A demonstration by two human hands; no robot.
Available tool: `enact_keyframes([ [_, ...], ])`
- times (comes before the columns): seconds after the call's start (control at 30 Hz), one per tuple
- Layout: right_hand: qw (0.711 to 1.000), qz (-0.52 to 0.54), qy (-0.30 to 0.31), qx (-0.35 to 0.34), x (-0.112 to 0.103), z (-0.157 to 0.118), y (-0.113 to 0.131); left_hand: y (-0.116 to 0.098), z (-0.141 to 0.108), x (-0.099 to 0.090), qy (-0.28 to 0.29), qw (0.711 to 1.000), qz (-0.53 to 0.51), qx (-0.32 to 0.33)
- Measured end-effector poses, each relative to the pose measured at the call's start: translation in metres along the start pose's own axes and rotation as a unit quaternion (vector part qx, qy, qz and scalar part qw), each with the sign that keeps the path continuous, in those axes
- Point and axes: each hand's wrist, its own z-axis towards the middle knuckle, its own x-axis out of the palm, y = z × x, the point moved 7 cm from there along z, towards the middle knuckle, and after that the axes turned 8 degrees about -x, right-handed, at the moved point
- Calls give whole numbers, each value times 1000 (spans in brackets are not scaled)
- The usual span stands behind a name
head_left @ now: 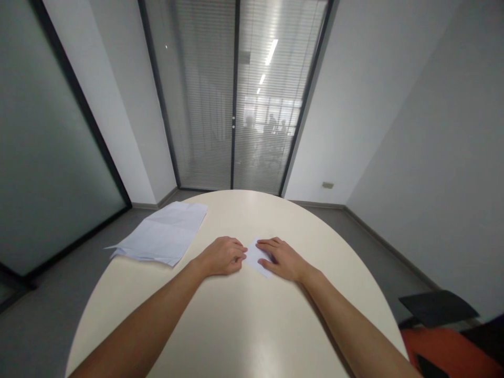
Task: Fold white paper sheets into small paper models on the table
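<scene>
Two hands [252, 258], one small folded paper [255, 256], one stack of sheets [163, 235] (count unclear), one table [236, 325]

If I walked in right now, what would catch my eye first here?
Two bare hands meet at the middle of a round cream table: the left hand and right hand both press on a small folded white paper. To the left, near the table's edge, lies a loose stack of white sheets. Behind the table, tall glass doors with blinds fill the far wall.
</scene>
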Motion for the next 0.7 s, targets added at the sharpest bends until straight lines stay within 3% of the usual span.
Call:
enact_keyframes([
  [0.7,1000,1,12,2,0,0,1,3,-4,-5,5,1000,-28,-5],
])
